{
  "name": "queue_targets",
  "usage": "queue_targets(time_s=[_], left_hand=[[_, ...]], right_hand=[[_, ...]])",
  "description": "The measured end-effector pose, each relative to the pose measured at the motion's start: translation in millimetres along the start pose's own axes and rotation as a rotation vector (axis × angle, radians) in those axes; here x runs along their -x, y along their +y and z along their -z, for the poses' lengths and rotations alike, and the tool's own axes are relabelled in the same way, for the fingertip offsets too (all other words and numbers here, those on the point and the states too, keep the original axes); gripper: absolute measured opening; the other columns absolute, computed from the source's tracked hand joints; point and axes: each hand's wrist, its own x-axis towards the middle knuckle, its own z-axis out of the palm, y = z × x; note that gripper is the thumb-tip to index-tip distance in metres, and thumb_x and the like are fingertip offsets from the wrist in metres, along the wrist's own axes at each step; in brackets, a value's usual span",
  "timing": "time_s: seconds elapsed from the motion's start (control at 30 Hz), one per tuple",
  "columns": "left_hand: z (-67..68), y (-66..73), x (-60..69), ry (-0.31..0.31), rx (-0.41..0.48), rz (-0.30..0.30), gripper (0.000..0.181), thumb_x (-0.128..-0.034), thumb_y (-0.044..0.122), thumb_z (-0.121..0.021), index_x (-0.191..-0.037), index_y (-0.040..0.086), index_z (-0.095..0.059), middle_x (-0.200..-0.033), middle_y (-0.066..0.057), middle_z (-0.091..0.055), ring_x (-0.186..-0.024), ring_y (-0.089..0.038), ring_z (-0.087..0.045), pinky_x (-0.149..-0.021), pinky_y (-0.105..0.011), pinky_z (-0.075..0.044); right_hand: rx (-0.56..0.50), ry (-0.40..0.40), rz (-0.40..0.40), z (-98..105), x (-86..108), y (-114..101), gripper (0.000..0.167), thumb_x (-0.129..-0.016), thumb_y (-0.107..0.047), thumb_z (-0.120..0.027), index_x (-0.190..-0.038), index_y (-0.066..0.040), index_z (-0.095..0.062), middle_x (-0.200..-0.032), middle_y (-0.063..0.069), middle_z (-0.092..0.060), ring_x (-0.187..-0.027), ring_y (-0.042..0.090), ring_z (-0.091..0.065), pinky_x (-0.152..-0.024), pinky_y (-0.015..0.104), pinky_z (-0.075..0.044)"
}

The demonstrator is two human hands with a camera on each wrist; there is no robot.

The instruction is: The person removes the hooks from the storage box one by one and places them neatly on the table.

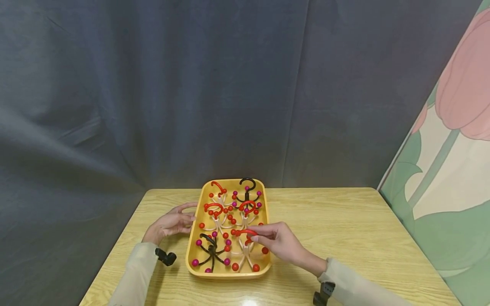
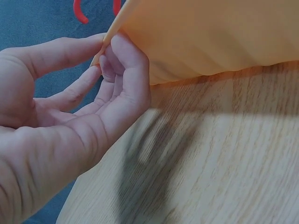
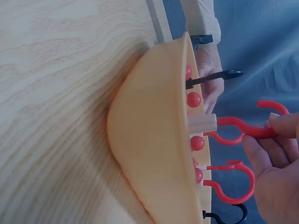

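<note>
A yellow tray (image 1: 229, 276) stands on the table, holding several small hangers with splayed arms and ball tips. My left hand (image 1: 170, 224) grips the tray's left rim; in the left wrist view, the fingers meet at the edge of its yellow wall (image 2: 201, 37). At the near right corner, my right hand (image 1: 283, 243) pinches the red hook (image 3: 240, 127) of a white-armed hanger (image 1: 246, 250) with red balls. That hanger's lower part is within the tray. Beside it lies a black hanger (image 1: 212, 250) with magenta balls.
Farther back in the tray are more red-hooked hangers (image 1: 245, 219) and another black hanger (image 1: 246, 196). The wooden table (image 1: 337, 229) reaches a dark curtain (image 1: 214, 93) behind. On the right is a wall with painted flowers (image 1: 465, 97).
</note>
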Motion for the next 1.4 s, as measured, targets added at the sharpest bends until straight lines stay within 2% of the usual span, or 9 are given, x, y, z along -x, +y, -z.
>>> queue_targets(time_s=[0.17,0.33,0.5,0.7,0.83,1.0,1.17,1.27,1.4], left_hand=[[0.7,0.1,-0.9,-0.006,0.004,0.002,0.072,-0.1054,0.006,-0.059,-0.167,0.011,-0.021,-0.144,-0.018,-0.065,-0.111,-0.022,-0.074,-0.09,-0.042,-0.064],[0.6,0.5,-0.4,-0.009,0.004,0.003,0.071,-0.1054,0.005,-0.059,-0.166,0.011,-0.022,-0.142,-0.016,-0.066,-0.111,-0.023,-0.075,-0.091,-0.042,-0.064],[-1.7,1.1,1.9,-0.008,0.019,0.0,0.072,-0.1049,0.003,-0.058,-0.166,0.009,-0.021,-0.137,-0.014,-0.068,-0.109,-0.023,-0.075,-0.087,-0.04,-0.065],[-4.0,1.3,2.4,-0.004,0.037,0.005,0.073,-0.105,0.001,-0.056,-0.167,0.008,-0.019,-0.148,-0.024,-0.059,-0.109,-0.022,-0.073,-0.084,-0.038,-0.065],[-3.2,0.6,1.3,-0.006,0.039,0.002,0.072,-0.1048,0.001,-0.057,-0.167,0.008,-0.02,-0.145,-0.021,-0.062,-0.108,-0.022,-0.074,-0.084,-0.038,-0.065],[-1.6,1.6,0.4,-0.005,0.032,-0.004,0.073,-0.1047,0.002,-0.058,-0.167,0.01,-0.02,-0.137,-0.013,-0.068,-0.109,-0.021,-0.074,-0.085,-0.038,-0.065],[-1.8,3.9,0.8,-0.008,0.047,-0.005,0.073,-0.1047,0.0,-0.057,-0.167,0.01,-0.02,-0.139,-0.014,-0.067,-0.11,-0.022,-0.074,-0.085,-0.038,-0.065],[-1.5,3.8,1.4,-0.019,0.039,0.003,0.073,-0.1047,0.001,-0.056,-0.167,0.009,-0.019,-0.14,-0.017,-0.066,-0.109,-0.022,-0.074,-0.085,-0.038,-0.064],[-0.7,1.4,5.0,-0.023,0.015,0.011,0.074,-0.1047,0.002,-0.057,-0.167,0.008,-0.017,-0.138,-0.017,-0.066,-0.108,-0.021,-0.073,-0.086,-0.038,-0.064]], right_hand=[[-0.007,0.001,0.027,3.9,0.8,-5.1,0.031,-0.099,-0.013,-0.072,-0.13,-0.008,-0.075,-0.119,0.018,-0.078,-0.06,0.004,-0.058,-0.051,0.017,-0.046],[-0.004,0.023,0.046,9.1,1.7,-13.7,0.032,-0.099,-0.012,-0.071,-0.131,-0.006,-0.074,-0.12,0.018,-0.078,-0.075,0.001,-0.07,-0.054,0.018,-0.049],[0.019,0.044,0.051,15.2,2.5,-21.7,0.032,-0.099,-0.015,-0.073,-0.13,-0.008,-0.075,-0.116,0.016,-0.079,-0.058,0.003,-0.058,-0.049,0.017,-0.042],[0.037,0.052,0.051,25.8,4.1,-31.8,0.033,-0.099,-0.016,-0.073,-0.13,-0.008,-0.075,-0.115,0.017,-0.08,-0.065,0.005,-0.066,-0.049,0.019,-0.042],[0.046,0.073,0.053,35.2,5.1,-36.5,0.033,-0.099,-0.019,-0.073,-0.131,-0.009,-0.075,-0.118,0.017,-0.079,-0.061,0.005,-0.06,-0.048,0.02,-0.04],[0.042,0.114,0.073,47.7,4.4,-39.8,0.034,-0.099,-0.019,-0.074,-0.131,-0.008,-0.074,-0.121,0.015,-0.078,-0.094,0.002,-0.075,-0.055,0.017,-0.045],[0.061,0.157,0.087,58.1,1.2,-42.7,0.034,-0.098,-0.019,-0.074,-0.131,-0.007,-0.074,-0.121,0.016,-0.078,-0.088,0.002,-0.073,-0.048,0.022,-0.032],[0.072,0.177,0.096,63.3,-1.0,-42.5,0.034,-0.098,-0.019,-0.074,-0.131,-0.008,-0.074,-0.121,0.015,-0.078,-0.094,0.004,-0.076,-0.058,0.017,-0.047],[0.046,0.168,0.107,70.6,-4.6,-42.1,0.036,-0.099,-0.018,-0.073,-0.133,-0.008,-0.073,-0.125,0.013,-0.077,-0.109,0.012,-0.077,-0.087,0.02,-0.061]])
